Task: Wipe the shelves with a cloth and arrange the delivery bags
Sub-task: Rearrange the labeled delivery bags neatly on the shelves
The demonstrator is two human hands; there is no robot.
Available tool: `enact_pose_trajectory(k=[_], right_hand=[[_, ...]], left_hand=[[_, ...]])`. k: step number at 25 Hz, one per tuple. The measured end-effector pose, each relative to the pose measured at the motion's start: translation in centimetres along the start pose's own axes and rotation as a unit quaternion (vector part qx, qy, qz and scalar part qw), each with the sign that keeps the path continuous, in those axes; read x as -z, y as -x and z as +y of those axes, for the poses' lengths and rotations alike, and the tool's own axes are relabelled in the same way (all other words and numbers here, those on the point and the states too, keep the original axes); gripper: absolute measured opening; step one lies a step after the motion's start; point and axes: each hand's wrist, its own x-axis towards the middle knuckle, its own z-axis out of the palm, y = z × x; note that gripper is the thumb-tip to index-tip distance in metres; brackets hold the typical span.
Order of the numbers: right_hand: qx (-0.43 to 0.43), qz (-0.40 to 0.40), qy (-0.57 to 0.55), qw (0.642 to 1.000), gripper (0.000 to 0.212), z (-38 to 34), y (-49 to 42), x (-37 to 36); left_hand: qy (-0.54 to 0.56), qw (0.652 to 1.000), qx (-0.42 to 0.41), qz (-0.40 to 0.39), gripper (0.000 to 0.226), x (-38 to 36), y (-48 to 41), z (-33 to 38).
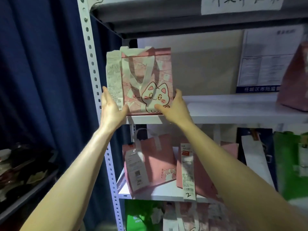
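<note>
A pink delivery bag [150,77] with a white cartoon cat, white handles and a long receipt on its left side stands upright at the left end of a white shelf [233,112]. My left hand [111,107] grips its lower left side over the receipt, thumb on the front. On the lower right corner sits my right hand [175,105], fingers behind and thumb across the cat. No cloth is in view.
Another pink bag [295,80] stands at the shelf's right end. The shelf below holds two pink bags [155,162] with receipts, a dark blue bag [255,145] and a green bag [293,164]. A perforated white upright [100,114] and blue curtain [41,72] are on the left.
</note>
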Motion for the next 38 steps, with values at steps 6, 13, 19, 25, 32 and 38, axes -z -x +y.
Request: enact_pose_trajectory(k=[6,13,19,25,32,38], right_hand=[[0.086,0.25,-0.027,0.964,0.028,10.2,11.3,4.7],[-0.177,0.162,0.114,0.964,0.055,25.9,21.7,9.0],[-0.183,0.086,0.164,0.965,0.014,28.3,24.8,10.0],[-0.186,0.059,0.127,0.972,0.01,24.1,24.9,12.5],[-0.046,0.1,0.064,0.992,0.015,15.9,30.2,21.1],[0.167,0.236,0.047,0.956,0.01,6.8,16.9,28.8]], left_hand=[[0.093,0.974,-0.15,0.145,0.037,-8.8,12.2,-0.3],[0.165,0.917,0.22,-0.29,0.044,-23.8,19.9,-2.1],[0.159,0.936,0.201,-0.243,0.012,-23.3,24.6,-3.7],[0.185,0.936,0.212,-0.211,0.009,-18.4,26.4,-0.6],[0.34,0.895,0.083,-0.278,0.039,-6.9,28.0,6.1],[0.358,0.924,-0.082,-0.104,0.015,-4.6,16.3,19.4]])
